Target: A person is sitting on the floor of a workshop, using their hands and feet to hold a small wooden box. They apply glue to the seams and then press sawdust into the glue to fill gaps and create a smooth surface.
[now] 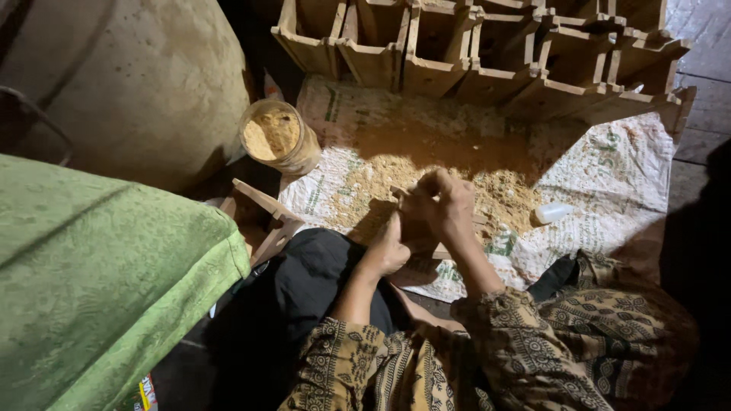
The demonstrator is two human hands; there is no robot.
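Note:
My left hand (pixel 389 247) grips the near side of a small wooden frame (pixel 423 237) held over a pile of tan sawdust-like powder (pixel 457 190). My right hand (pixel 444 199) is curled on the top of the same frame, fingers closed over its upper edge. Most of the frame is hidden behind both hands. The powder lies spread on a white printed sack (pixel 609 175) on the floor. Both forearms wear patterned brown sleeves.
A round jar (pixel 278 137) of the same powder stands at the left of the sack. A row of wooden frames (pixel 487 53) lines the far edge. Another wooden frame (pixel 263 217) lies near my knee. A small white bottle (pixel 552 212) rests right of the pile. Green cloth (pixel 99 281) covers something at left.

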